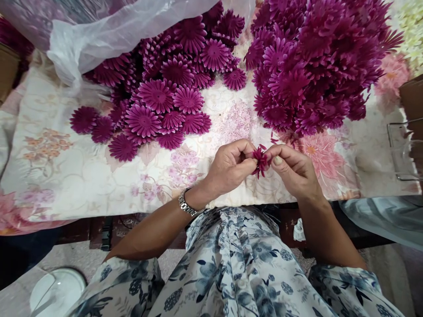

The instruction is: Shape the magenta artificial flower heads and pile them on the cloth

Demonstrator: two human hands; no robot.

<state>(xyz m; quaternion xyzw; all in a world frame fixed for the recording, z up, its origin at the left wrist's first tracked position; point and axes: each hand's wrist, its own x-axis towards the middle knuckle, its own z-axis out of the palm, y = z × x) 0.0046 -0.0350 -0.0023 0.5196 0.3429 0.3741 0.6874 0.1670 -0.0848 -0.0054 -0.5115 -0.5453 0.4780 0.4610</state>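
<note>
one purple flower (260,163) was just in front of the large flower heap (317,70) — left hand (228,169) pinched one side, right hand (295,171) the other.

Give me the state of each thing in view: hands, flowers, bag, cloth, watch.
Left hand: closed, pinching the small flower
Right hand: fingers bent at the flower's edge, grip unclear
Small flower: held up, petals spread
Left flower pile: loose, partly covered
Right flower pile: heaped, uncovered
Plastic bag: crumpled, over part of the left pile
Tablecloth: spread, creased
Watch: fastened on left wrist
</note>
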